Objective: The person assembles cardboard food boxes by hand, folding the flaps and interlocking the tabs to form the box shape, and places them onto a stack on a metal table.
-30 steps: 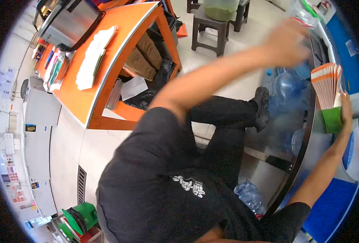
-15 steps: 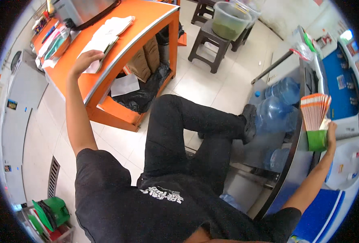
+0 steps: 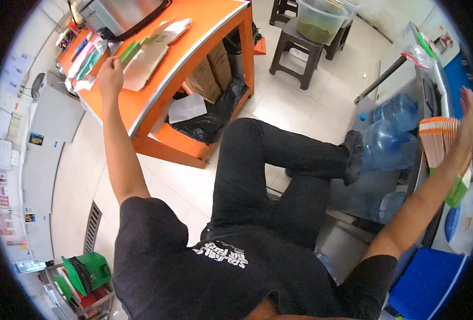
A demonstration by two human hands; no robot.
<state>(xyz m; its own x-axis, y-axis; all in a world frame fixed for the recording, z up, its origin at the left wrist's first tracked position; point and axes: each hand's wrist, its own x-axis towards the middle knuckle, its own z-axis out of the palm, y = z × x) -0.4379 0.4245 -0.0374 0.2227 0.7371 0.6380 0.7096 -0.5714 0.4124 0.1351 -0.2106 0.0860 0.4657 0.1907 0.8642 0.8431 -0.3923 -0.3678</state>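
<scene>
At the near left end of the orange table, my left hand is closed, its fingers pinched at the edge of a paper piece with a green band. Under and beside it lie pale folded papers, which look like flat paper bags. Over on the right, my right hand is raised with its fingers stretched out, somewhat blurred. Below and beside that hand stands a fanned stack of orange-edged papers with a green lower part, partly hidden by my forearm.
A silver appliance sits on the orange table. Bagged items lie at its left edge. Dark stools carry a clear tub of green contents. Large blue water bottles stand under the right counter, beyond my crossed legs.
My right hand has let go of the orange-edged stack and risen above it. My left hand has shifted on the table, where green-banded paper now shows. The view has turned slightly.
</scene>
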